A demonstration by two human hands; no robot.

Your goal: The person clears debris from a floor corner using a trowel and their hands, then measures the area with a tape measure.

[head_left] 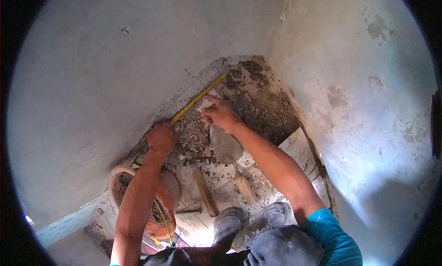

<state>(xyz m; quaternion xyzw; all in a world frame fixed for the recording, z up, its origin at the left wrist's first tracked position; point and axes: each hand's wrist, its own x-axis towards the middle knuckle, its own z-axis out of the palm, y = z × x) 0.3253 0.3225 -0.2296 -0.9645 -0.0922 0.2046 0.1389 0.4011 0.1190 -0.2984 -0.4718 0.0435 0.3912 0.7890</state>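
Note:
My left hand (162, 137) is closed around the near end of a yellow tape measure (200, 99). The tape's blade runs slanting along the foot of the left wall toward the corner. Beside the blade is my right hand (222, 114), its index finger stretched out toward the tape and the other fingers loosely bent; I see nothing held in it. A pale patch or fragment (202, 104) shows by those fingers. Below my right hand lies a trowel (225, 145) with a wooden handle. A hammer (205, 190) with a wooden handle rests to its left.
Broken soil and rubble (264, 105) fill the corner between two worn walls. An orange bucket (171, 190) stands by my left forearm. A metal rod, perhaps a chisel (189, 211), lies near my shoes (229, 222). A pale slab (297, 144) borders the rubble at right.

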